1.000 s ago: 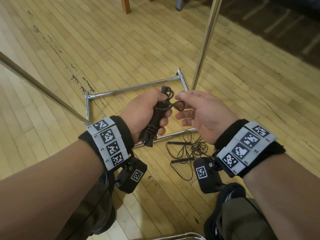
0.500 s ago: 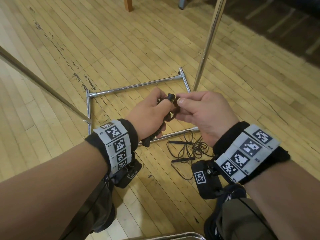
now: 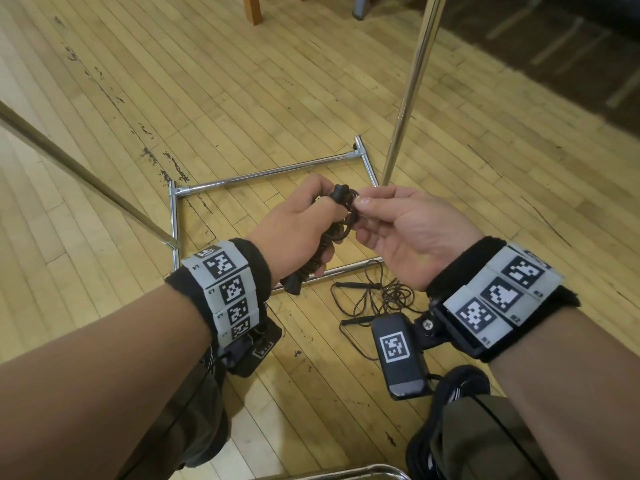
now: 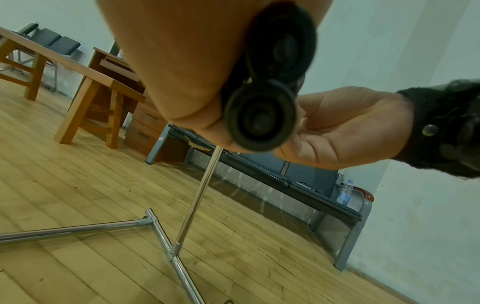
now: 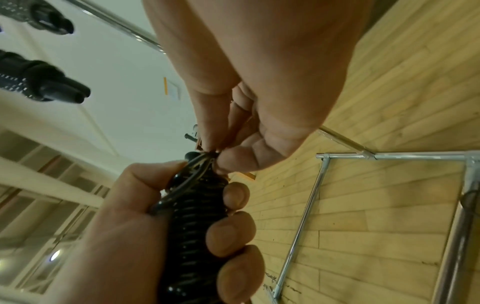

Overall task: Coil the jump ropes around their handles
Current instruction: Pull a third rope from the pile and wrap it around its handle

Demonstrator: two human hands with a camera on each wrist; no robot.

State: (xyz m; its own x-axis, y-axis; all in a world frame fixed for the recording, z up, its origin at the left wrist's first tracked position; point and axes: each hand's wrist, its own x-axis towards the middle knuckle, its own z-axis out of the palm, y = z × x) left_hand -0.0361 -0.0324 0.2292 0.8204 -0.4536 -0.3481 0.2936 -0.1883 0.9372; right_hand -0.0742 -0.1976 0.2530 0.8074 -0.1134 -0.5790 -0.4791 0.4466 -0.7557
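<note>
Above the metal frame [image 3: 266,174]: left hand [image 3: 298,223] wraps the coiled jump rope [image 3: 329,233]; right hand [image 3: 408,230] pinches its loose end. Finishing step; next, tuck end. Second rope [image 3: 377,296] lies beside frame, uncoiled.

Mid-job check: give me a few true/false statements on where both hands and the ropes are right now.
1. The left hand grips the coiled jump rope. True.
2. The right hand hangs idle. False: its fingertips pinch the cord at the bundle's top.
3. A second jump rope lies loose on the floor. True.
4. The loose rope hangs on the chrome rack. False: it lies on the floor beside the rack's base.
</note>
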